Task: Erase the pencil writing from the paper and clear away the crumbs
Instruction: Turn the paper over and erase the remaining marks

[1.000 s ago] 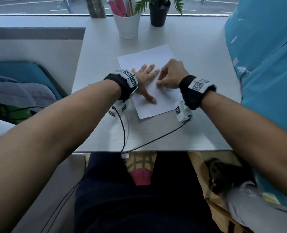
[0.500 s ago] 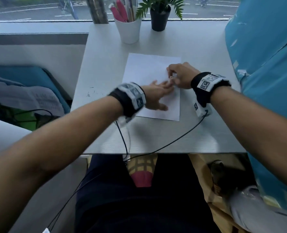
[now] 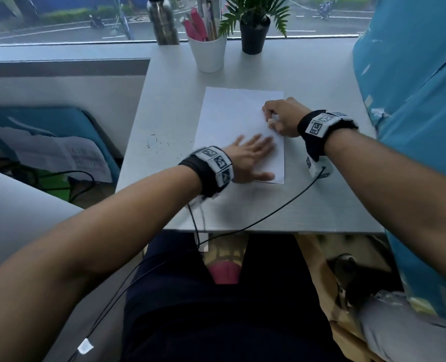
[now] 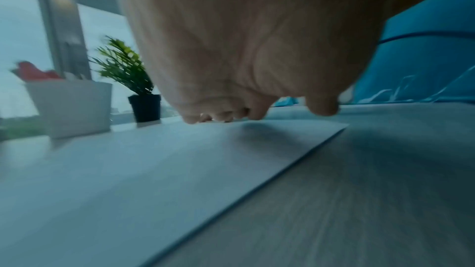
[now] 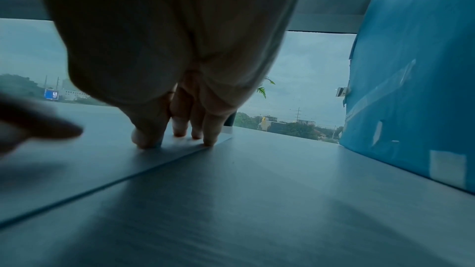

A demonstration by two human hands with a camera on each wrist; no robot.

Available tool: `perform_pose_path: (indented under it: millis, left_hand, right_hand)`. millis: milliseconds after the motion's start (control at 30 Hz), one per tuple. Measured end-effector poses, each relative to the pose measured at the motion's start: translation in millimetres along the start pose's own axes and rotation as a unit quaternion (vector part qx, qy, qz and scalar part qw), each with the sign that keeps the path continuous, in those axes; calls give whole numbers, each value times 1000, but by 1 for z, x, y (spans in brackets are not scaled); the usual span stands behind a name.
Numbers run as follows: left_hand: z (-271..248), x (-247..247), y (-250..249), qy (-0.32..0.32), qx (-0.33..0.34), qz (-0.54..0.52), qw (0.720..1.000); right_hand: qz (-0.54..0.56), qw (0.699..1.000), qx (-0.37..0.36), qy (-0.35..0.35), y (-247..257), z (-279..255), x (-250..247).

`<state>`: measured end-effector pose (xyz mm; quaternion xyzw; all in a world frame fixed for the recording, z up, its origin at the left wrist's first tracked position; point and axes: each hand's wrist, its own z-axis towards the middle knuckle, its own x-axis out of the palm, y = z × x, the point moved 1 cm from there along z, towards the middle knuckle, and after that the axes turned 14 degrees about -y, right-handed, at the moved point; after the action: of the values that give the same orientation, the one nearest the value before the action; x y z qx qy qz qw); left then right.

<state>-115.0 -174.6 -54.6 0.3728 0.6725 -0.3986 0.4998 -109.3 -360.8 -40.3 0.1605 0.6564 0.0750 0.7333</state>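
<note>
The paper (image 3: 239,121) now lies square to the desk (image 3: 242,205) edge, and the left hand (image 3: 248,159) has slid nearer its lower right corner. Left of the paper, one loose scatter of dark crumbs (image 3: 159,145) lies on the desk. On the sheet, the left hand rests flat, fingers spread. At the paper's right edge, the right hand (image 3: 282,117) is curled, fingertips down; whether it holds an eraser cannot be told. A careless sweep could smear crumbs back across the paper. In view: one sheet, two hands; no writing shows.
</note>
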Motion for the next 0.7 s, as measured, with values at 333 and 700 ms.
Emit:
perform_pose_path:
  millis: [333, 700]
  left_hand:
    - [-22, -4, 93, 8, -206, -28, 978]
    - [-42, -6, 117, 11, -305, 7, 952]
  right_hand:
    - [-8, 1000, 15, 19, 10, -6, -7]
    - [-4, 999, 42, 34, 35, -27, 8]
